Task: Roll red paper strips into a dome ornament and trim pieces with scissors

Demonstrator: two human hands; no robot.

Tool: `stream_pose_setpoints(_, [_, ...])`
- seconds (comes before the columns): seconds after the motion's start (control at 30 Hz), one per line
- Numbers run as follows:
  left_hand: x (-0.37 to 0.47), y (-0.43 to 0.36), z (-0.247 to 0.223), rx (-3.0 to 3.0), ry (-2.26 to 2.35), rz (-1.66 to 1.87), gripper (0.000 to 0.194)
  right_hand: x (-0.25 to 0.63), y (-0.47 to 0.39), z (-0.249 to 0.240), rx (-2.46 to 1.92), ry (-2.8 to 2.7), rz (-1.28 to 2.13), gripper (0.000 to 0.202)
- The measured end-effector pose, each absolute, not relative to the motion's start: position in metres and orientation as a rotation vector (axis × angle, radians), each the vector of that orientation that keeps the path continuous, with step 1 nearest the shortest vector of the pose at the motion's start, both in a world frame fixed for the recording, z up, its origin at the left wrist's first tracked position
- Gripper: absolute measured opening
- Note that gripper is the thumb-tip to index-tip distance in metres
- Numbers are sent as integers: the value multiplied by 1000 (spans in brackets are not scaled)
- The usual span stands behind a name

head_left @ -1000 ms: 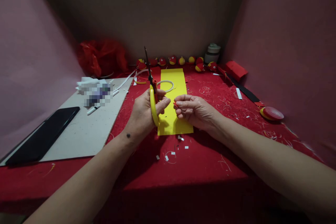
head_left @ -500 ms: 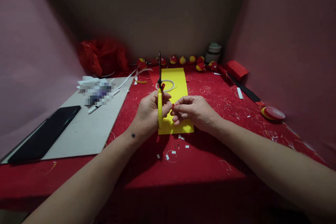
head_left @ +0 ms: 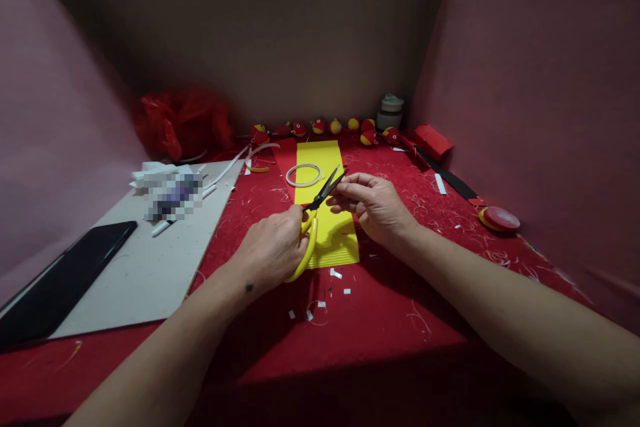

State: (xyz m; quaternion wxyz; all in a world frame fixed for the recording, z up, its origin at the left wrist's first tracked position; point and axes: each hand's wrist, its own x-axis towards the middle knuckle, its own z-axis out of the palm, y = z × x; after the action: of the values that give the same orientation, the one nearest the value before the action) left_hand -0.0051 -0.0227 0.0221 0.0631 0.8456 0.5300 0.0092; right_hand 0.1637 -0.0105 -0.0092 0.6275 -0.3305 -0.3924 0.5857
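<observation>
My left hand (head_left: 273, 250) grips yellow-handled scissors (head_left: 315, 217), whose black blades stand apart and point up and right toward my right hand (head_left: 373, 203). That hand's fingertips pinch something small right at the blade tips; it is too small to name. Both hands hover over a yellow corrugated sheet (head_left: 327, 240) lying on the red cloth (head_left: 400, 307). A white ring (head_left: 303, 175) rests on the sheet's far end.
A grey board (head_left: 150, 260) with a black phone (head_left: 55, 283) and a pen lies at the left. Small red-and-yellow balls (head_left: 320, 126), a jar (head_left: 390, 111) and a red bag (head_left: 180, 120) line the back wall. A red lid (head_left: 500, 219) sits right. Paper scraps (head_left: 320, 303) litter the cloth.
The scissors tipped from upright to slanting right with the blades parted, at my right fingertips. The view shifted slightly down and left.
</observation>
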Motion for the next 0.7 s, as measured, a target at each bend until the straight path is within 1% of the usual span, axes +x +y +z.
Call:
stream_pose_setpoints(0.13, [-4, -25, 22, 2610, 1625, -58, 18, 164, -9, -8, -716, -894, 1348, 13])
stream_pose_setpoints(0.7, [-4, -23, 18, 2651, 1645, -137, 22, 163, -8, -11, -685, -896, 1403, 10])
